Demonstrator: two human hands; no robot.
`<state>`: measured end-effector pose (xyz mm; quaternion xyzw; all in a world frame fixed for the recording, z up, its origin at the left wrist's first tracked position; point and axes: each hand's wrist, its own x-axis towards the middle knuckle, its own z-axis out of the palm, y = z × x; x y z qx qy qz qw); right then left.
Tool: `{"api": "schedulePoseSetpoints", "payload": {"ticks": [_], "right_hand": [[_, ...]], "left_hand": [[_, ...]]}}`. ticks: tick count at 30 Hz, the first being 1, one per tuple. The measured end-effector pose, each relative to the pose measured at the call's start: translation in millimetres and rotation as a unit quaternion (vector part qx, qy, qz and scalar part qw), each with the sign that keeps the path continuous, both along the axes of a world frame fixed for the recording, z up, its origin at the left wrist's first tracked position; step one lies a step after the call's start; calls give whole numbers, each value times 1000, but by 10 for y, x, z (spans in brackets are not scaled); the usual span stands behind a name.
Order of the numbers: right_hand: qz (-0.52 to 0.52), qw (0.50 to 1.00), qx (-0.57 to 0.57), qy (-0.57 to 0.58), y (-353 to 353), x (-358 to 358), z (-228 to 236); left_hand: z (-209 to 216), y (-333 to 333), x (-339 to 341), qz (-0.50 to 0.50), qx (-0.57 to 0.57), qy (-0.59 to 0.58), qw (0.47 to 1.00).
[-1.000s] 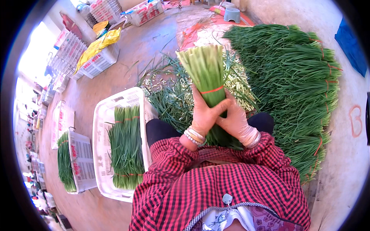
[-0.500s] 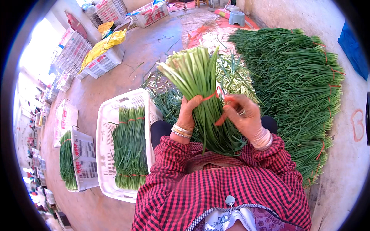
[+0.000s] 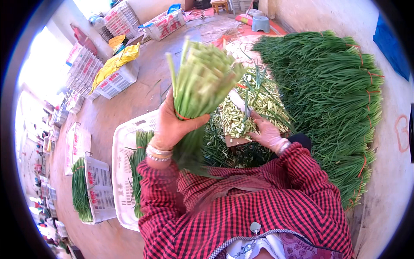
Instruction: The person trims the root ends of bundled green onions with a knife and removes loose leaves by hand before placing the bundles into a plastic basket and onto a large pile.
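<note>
My left hand (image 3: pixel 171 125) is wrapped round a thick bunch of green chives (image 3: pixel 202 82), cut pale ends up, smeared by motion. A red band (image 3: pixel 183 116) circles the bunch beside my fingers. My right hand (image 3: pixel 268 133) grips a knife (image 3: pixel 237 102), whose pale blade points up and left over a heap of short chopped stalk ends (image 3: pixel 258 99). The knife is apart from the bunch. Below the heap shows the edge of a brown board (image 3: pixel 236 140), with loose green leaves around it.
A large stack of red-banded chive bunches (image 3: pixel 319 95) lies on my right along the wall. To the left stands a white plastic crate (image 3: pixel 123 190) with bunches in it, and another crate (image 3: pixel 100 185) beyond. A blue-grey stool (image 3: pixel 260 24) stands at the back.
My left hand has swung the bunch up and left, tilting its cut ends toward me. My right hand has left the red band and moved lower, with the knife now plainly seen in it.
</note>
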<state>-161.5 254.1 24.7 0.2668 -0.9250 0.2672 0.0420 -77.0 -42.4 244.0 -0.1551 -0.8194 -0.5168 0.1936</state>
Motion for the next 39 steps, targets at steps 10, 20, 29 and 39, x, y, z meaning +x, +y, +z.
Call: {"api": "schedulePoseSetpoints", "payload": {"ticks": [10, 20, 29, 39], "right_hand": [[-41, 875, -445, -185, 36, -408, -246], [43, 788, -485, -377, -240, -136, 650], [-65, 728, -581, -359, -62, -302, -88], [-17, 689, -602, -403, -378, -430, -294]], "left_hand": [[-602, 180, 68, 103, -420, -181, 883], [-1145, 593, -83, 66, -310, -195, 928], [-1950, 504, -464, 109, -328, -257, 902], [-1728, 588, -812, 76, -261, -141, 952]]}}
